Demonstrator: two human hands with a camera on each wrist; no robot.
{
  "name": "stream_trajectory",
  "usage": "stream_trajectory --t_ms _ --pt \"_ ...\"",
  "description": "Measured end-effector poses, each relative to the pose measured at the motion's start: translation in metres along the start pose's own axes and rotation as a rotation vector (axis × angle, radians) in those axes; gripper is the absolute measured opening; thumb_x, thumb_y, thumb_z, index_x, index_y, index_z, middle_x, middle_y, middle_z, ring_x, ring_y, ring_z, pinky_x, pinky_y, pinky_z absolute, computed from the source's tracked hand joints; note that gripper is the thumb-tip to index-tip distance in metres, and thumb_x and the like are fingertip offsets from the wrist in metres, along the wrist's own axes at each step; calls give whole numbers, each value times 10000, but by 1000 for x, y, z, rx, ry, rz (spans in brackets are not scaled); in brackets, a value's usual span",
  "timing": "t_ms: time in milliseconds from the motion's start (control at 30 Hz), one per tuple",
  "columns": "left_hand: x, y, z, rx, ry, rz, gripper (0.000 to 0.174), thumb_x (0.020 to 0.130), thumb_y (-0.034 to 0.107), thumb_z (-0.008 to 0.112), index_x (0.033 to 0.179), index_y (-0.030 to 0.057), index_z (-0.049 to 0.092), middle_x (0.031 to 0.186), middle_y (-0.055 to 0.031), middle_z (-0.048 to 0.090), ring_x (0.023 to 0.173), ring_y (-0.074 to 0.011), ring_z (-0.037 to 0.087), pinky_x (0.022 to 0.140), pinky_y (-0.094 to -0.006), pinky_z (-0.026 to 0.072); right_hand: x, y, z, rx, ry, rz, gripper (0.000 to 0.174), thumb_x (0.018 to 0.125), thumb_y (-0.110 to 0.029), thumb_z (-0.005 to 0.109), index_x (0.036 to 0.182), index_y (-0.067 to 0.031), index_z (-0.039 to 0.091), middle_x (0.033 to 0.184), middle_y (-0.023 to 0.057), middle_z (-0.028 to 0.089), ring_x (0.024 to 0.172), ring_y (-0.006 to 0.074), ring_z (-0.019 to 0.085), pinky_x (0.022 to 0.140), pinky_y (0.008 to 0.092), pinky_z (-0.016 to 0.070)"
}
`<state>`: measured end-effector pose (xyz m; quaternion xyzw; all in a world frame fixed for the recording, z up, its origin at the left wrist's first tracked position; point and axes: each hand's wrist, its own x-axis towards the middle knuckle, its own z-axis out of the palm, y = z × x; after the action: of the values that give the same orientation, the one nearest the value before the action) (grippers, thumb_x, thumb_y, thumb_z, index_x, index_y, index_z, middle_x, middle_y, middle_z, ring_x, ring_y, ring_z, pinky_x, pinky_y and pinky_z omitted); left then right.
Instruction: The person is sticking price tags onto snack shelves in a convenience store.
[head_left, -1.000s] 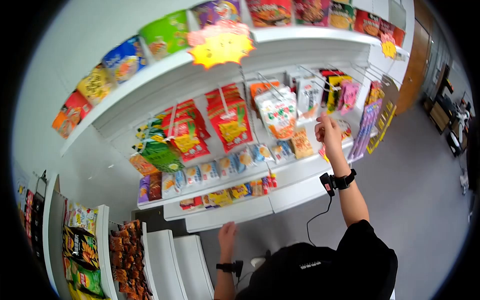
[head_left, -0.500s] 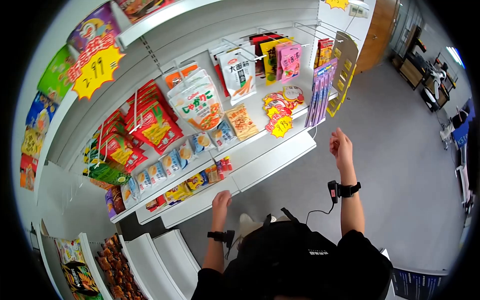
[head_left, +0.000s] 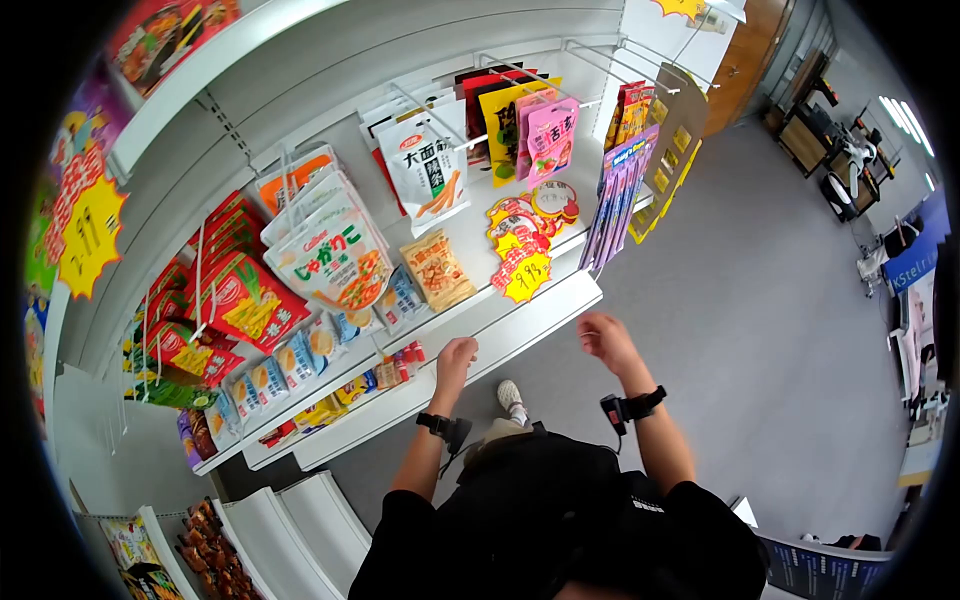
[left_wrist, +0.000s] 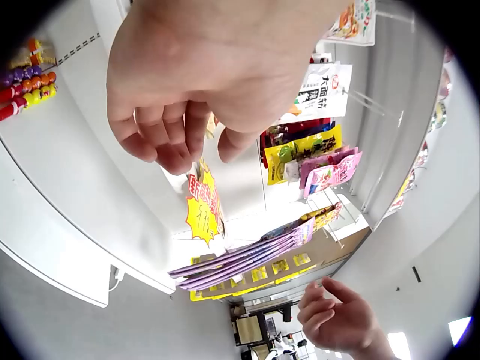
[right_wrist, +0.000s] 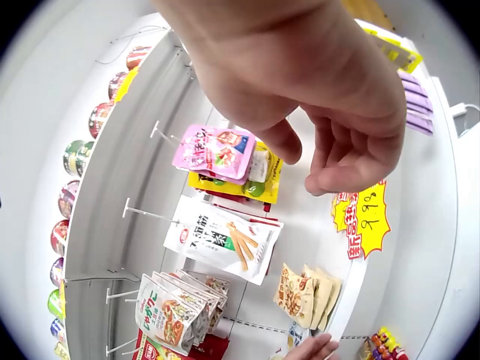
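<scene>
My left hand (head_left: pixel 457 362) hangs before the shelf's lower front edge, its fingers loosely bent around nothing, as the left wrist view shows. To its right, my right hand (head_left: pixel 608 345) hovers in front of the shelf corner, also holding nothing. Closest to the hands are a tan snack bag (head_left: pixel 437 271) standing on the shelf and a pile of red and yellow price tags (head_left: pixel 525 272). Above them hang a white pouch (head_left: pixel 425 165) with Chinese lettering and a pink pouch (head_left: pixel 552 138). In the right wrist view, the right hand (right_wrist: pixel 322 97) partly overlaps the price tags.
White Jagariko pouches (head_left: pixel 330 250) and red bags (head_left: pixel 245 300) hang on hooks to the left. Small blue-and-white packs (head_left: pixel 295 360) line the shelf. Purple packs (head_left: pixel 620 195) hang at the right end beside a cardboard display (head_left: pixel 675 150). Grey floor (head_left: pixel 760 330) lies to the right.
The right hand has come away from the hanging pouches, down and then left toward the left hand. The left hand has risen slightly. The head view has turned to the right.
</scene>
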<state>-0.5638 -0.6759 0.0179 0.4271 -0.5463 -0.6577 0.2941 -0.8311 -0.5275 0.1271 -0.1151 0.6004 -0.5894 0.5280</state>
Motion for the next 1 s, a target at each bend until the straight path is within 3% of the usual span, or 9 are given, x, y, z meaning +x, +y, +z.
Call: stream_trajectory --t_ms 167,300,433,467,567,700,800,900,1000 --pt "62 17 42 23 1 62 305 836 254 654 1021 14 626 869 -44 640 702 -120 588 627 -245 443 55 -9 0 24 -48 141 190 875 -275 572 912 -93 612 800 7 635 672 107 584 616 250 478" --pt "106 23 69 187 -43 184 346 847 216 659 1132 34 584 984 -53 617 731 -103 598 625 -231 459 99 -19 -18 42 -25 160 190 875 -267 562 930 -91 605 853 25 639 730 132 598 665 274 494" --pt "142 23 88 485 43 387 444 788 192 674 1169 7 542 1150 -154 548 976 -268 579 845 -347 472 132 -19 -27 80 4 213 203 875 -260 553 983 -91 589 937 45 627 859 178 607 767 339 511" --pt "149 23 91 509 21 311 496 762 194 675 1197 19 515 1157 -174 545 1090 -316 523 911 -387 440 141 -16 -28 82 8 225 210 876 -257 553 995 -86 583 961 52 626 884 195 606 794 359 511" --pt "165 17 99 638 36 195 531 755 221 682 1213 28 495 1174 -169 539 1107 -317 521 911 -392 443 173 -1 -34 83 -2 284 271 887 -262 540 1087 -79 549 1097 77 585 1007 249 575 884 416 486" --pt "167 30 110 644 179 127 548 762 250 680 1232 43 487 1077 -151 599 999 -303 588 824 -394 483 214 3 -33 76 -38 336 380 896 -293 531 1186 -52 488 1173 110 553 1072 278 549 917 429 467" --pt "170 32 111 658 200 97 573 777 259 689 1239 -13 487 1023 -154 646 928 -265 635 797 -354 493 232 4 -36 115 -141 327 436 903 -305 522 1228 -28 433 1183 159 550 1067 302 563 902 435 482" --pt "172 35 117 649 246 90 475 774 265 688 1170 41 550 926 -126 648 855 -281 630 730 -372 495 246 -3 -35 82 -168 410 431 912 -302 509 1224 -16 431 1177 176 550 1032 302 584 877 434 503" --pt "169 41 121 575 250 100 409 760 264 707 1073 21 604 861 -117 662 787 -265 640 704 -362 499 257 -5 -38 26 -203 426 459 920 -346 507 1212 1 438 1140 175 571 981 295 612 854 401 523"
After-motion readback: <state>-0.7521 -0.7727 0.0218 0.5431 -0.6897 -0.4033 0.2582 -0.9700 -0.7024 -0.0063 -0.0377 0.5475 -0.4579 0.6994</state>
